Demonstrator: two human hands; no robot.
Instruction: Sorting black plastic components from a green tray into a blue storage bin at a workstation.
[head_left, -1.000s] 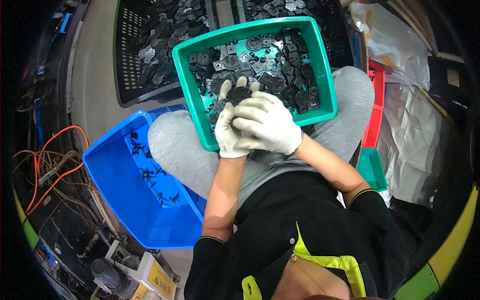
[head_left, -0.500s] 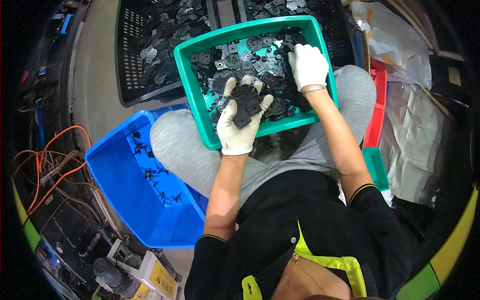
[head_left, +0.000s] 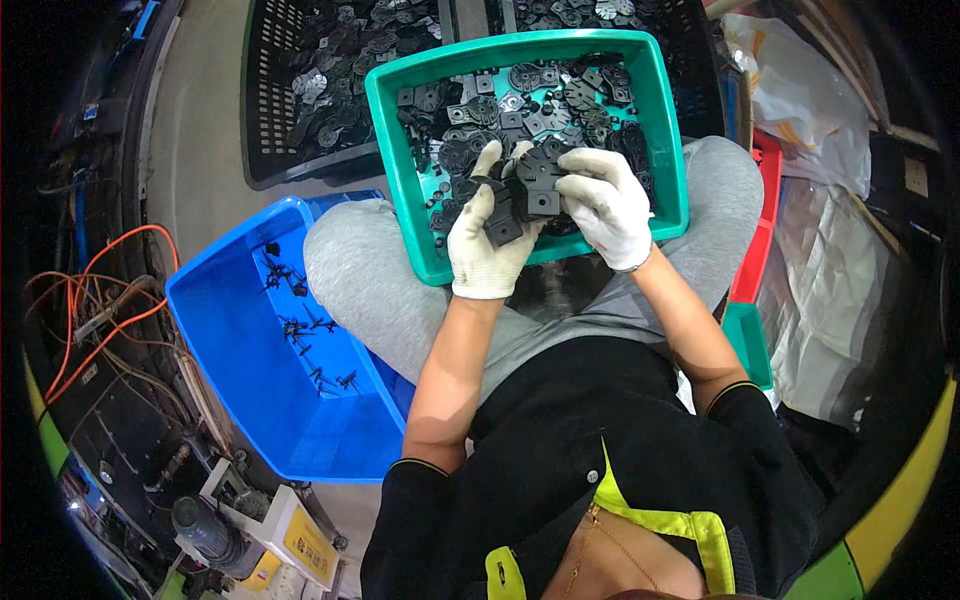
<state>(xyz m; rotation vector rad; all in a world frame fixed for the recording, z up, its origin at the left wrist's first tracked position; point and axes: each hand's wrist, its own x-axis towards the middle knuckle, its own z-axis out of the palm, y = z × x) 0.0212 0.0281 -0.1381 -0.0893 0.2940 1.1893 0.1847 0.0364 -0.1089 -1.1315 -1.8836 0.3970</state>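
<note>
My gloved left hand (head_left: 489,238) is wrapped round several black plastic parts (head_left: 504,231), each with a square block end. Another black plastic part (head_left: 541,178), with a round slotted disc and a square block, is pinched by my gloved right hand (head_left: 608,208) against those in the left. Both hands are close together above the near side of a green tub (head_left: 528,43) on my lap. Loose black plastic parts (head_left: 478,110) of the same sort, with small pieces among them, lie in the tub. The right fingertips are partly hidden behind the part.
Black perforated crates (head_left: 268,110) full of black parts stand beyond the tub. At my left, a blue bin (head_left: 240,330) holds several dark spiky pieces (head_left: 298,330). Red trays (head_left: 765,190) and a green box (head_left: 748,342) are at my right. A motor (head_left: 205,528) and orange cable (head_left: 110,252) lie lower left.
My right hand has come from the tub's far right side to the left hand, bringing a black part against the parts held there. The view has shifted slightly.
</note>
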